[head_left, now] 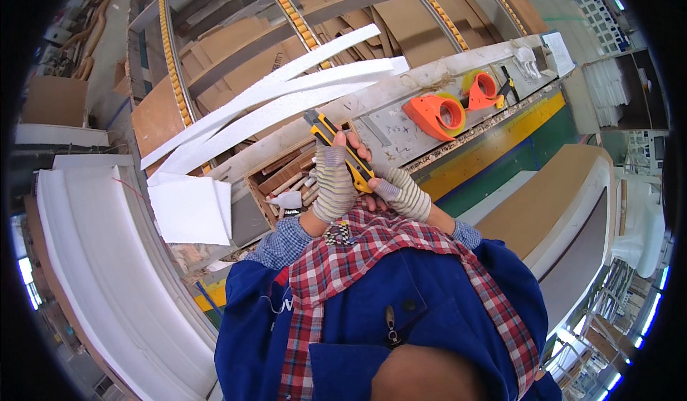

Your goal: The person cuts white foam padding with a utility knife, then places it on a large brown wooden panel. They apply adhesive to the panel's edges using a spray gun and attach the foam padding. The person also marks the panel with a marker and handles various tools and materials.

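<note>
A yellow-and-black utility knife (346,154) lies slantwise in front of my chest, above the near edge of the bench. My left hand (336,179), in a striped fingerless glove, is closed around its middle, bare fingertips showing on the far side. At the knife's near end, my right hand (402,192), gloved the same way, pinches it with the thumb on top; its other fingers are partly hidden. I cannot make out a blade. Just beyond my left wrist sits a wooden box (259,202) holding several stick-like pieces and a white bottle (288,201).
Two orange tape dispensers (438,117) (484,90) and a black-and-yellow tool (507,86) lie on the bench (386,125). Long white foam strips (265,90) cross toward a roller conveyor (290,7) over cardboard. White foam sheets (187,211) lie left. Large wrapped panels (107,258) (547,193) flank me.
</note>
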